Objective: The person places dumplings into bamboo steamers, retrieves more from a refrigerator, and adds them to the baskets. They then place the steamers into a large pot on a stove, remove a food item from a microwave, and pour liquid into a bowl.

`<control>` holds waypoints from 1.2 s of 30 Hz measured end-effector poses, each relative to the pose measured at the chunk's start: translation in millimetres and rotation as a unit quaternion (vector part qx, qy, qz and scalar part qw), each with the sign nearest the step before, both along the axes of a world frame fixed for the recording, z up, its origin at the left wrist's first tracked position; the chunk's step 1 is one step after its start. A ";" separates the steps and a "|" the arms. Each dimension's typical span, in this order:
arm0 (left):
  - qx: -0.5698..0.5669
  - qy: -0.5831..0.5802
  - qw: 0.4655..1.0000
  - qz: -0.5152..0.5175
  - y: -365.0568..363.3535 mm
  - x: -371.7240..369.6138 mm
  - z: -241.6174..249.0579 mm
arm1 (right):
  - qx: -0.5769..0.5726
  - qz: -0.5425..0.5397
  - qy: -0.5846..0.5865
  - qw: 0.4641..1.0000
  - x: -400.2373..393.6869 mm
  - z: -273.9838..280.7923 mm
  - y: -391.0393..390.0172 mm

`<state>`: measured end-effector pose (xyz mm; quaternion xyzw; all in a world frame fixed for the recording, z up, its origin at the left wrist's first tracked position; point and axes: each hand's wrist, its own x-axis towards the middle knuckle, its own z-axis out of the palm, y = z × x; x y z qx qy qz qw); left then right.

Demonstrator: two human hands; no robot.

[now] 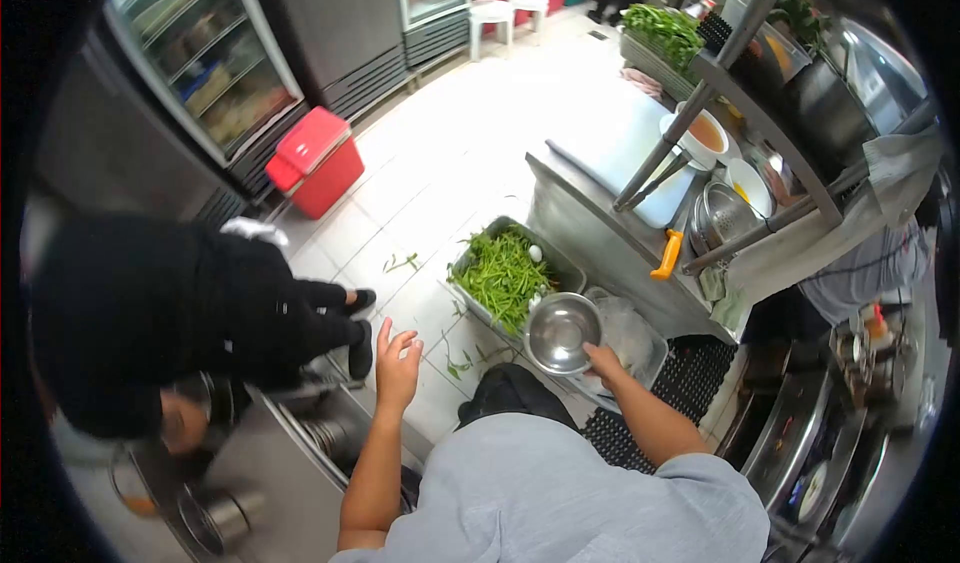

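My right hand (pixel 604 361) grips the rim of a metal bowl (pixel 562 334), which I see from above with nothing visible inside it. Just beyond the bowl stands a bin of green leafy stalks (pixel 500 275) on the floor, with a small white object (pixel 535 253) lying on the greens. A clear plastic bag (pixel 625 331) fills a second container beside the bowl. My left hand (pixel 397 363) is raised over the tiled floor, holding nothing, its fingers apart.
A person in black (pixel 200 313) stands close on my left by a metal counter. Ahead right is a work table with a white board (pixel 640 153) and an orange-handled knife (pixel 669 255). A red cooler (pixel 316 163) stands by the fridges; stalks litter the floor; a black mat (pixel 690 388) lies right.
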<state>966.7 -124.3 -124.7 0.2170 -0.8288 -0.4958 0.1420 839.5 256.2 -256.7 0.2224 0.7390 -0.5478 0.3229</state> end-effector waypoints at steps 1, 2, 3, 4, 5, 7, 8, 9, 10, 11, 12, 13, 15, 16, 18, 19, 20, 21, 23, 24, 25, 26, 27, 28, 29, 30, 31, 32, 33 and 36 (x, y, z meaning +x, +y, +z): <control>-0.020 -0.013 0.999 -0.021 -15.1 -19.8 11.5 | -0.009 -0.056 -0.007 0.998 4.9 0.5 0.3; -0.023 -0.013 0.999 -0.037 -31.4 -43.7 14.6 | -0.012 -0.072 -0.008 0.997 5.9 -1.0 -0.5; -0.045 -0.002 0.997 -0.060 -49.1 -67.3 16.3 | -0.007 -0.093 -0.028 0.995 6.3 -3.2 -1.7; -0.067 0.009 0.994 -0.082 -64.9 -91.8 17.4 | -0.003 -0.114 -0.049 0.992 3.1 -7.7 -7.8; -0.081 0.002 0.993 -0.091 -80.0 -116.8 17.9 | -0.006 -0.132 -0.049 0.990 -2.8 -16.4 -20.2; -0.099 -0.001 0.990 -0.098 -99.1 -159.0 33.3 | -0.023 -0.137 -0.057 0.989 -22.6 -44.3 -44.5; -0.102 -0.003 0.990 -0.100 -109.3 -179.2 38.1 | -0.033 -0.107 -0.066 0.991 -40.5 -62.0 -63.3; -0.085 -0.047 0.991 -0.096 -127.3 -195.0 30.7 | -0.047 -0.076 -0.072 0.993 -64.7 -76.7 -92.3; -0.065 -0.089 0.990 -0.090 -138.2 -212.9 29.6 | -0.102 -0.122 -0.039 0.987 -91.1 -51.1 -143.6; -0.121 -0.067 0.985 -0.100 -149.9 -221.9 28.1 | -0.093 -0.094 0.006 0.991 -117.1 -22.3 -185.1; -0.127 -0.083 0.982 -0.112 -167.0 -226.3 18.8 | -0.123 0.011 0.004 0.992 -150.9 -45.1 -214.1; -0.160 -0.080 0.976 -0.126 -192.1 -237.4 3.1 | -0.163 0.022 0.025 0.986 -183.0 -37.9 -253.2; -0.181 -0.080 0.971 -0.133 -232.6 -260.2 -5.2 | -0.118 0.129 0.120 0.977 -246.2 -34.1 -318.0; -0.170 -0.089 0.973 -0.126 -246.6 -272.0 -5.2 | -0.226 0.048 0.125 0.965 -264.7 6.8 -347.9; -0.061 -0.111 0.989 -0.071 -282.7 -296.6 -21.6 | -0.247 0.053 0.117 0.961 -305.6 49.0 -392.7; 0.060 -0.132 0.989 -0.034 -282.0 -314.9 -7.7 | -0.268 0.047 0.104 0.957 -321.5 64.6 -411.3; 0.179 -0.155 0.972 0.004 -280.8 -331.5 6.3 | -0.290 0.040 0.091 0.952 -335.1 74.9 -426.2; 0.180 -0.157 0.971 -0.009 -288.1 -349.8 4.2 | -0.286 0.029 0.094 0.953 -349.2 78.4 -438.5; 0.266 -0.124 0.955 -0.037 -307.8 -387.0 -3.1 | -0.310 0.043 0.073 0.947 -377.2 82.7 -458.9; 0.267 -0.120 0.955 -0.049 -316.8 -410.6 -9.6 | -0.306 0.032 0.073 0.949 -389.7 84.4 -466.5; 0.276 -0.114 0.952 -0.066 -326.7 -436.4 -18.1 | -0.293 0.036 0.068 0.953 -405.9 82.5 -470.8; 0.282 -0.109 0.950 -0.079 -339.1 -459.5 -23.3 | -0.283 0.043 0.061 0.956 -417.6 81.5 -475.0; 0.298 -0.075 0.948 -0.080 -342.1 -486.4 -22.2 | -0.275 0.037 0.057 0.959 -427.8 87.1 -477.6; 0.303 -0.060 0.947 -0.087 -345.1 -513.5 -21.0 | -0.262 0.036 0.057 0.963 -438.6 93.9 -474.3; 0.286 -0.087 0.945 -0.130 -350.3 -539.3 -19.7 | -0.252 0.024 0.058 0.966 -448.4 89.5 -475.1; 0.265 -0.116 0.941 -0.173 -354.7 -564.1 -18.4 | -0.242 0.011 0.058 0.968 -456.3 83.0 -475.8; 0.249 -0.125 0.943 -0.180 -352.5 -588.9 -15.5 | -0.237 0.002 0.052 0.970 -462.8 84.8 -472.6; 0.251 -0.119 0.942 -0.189 -351.7 -612.9 -16.0 | -0.232 -0.009 0.045 0.972 -468.6 86.6 -468.6; 0.245 -0.151 0.922 -0.257 -349.7 -635.9 -19.4 | -0.235 -0.036 0.041 0.970 -472.1 81.2 -465.2; 0.223 -0.192 0.877 -0.379 -327.8 -693.6 -30.5 | -0.223 -0.152 0.026 0.963 -470.4 85.1 -451.3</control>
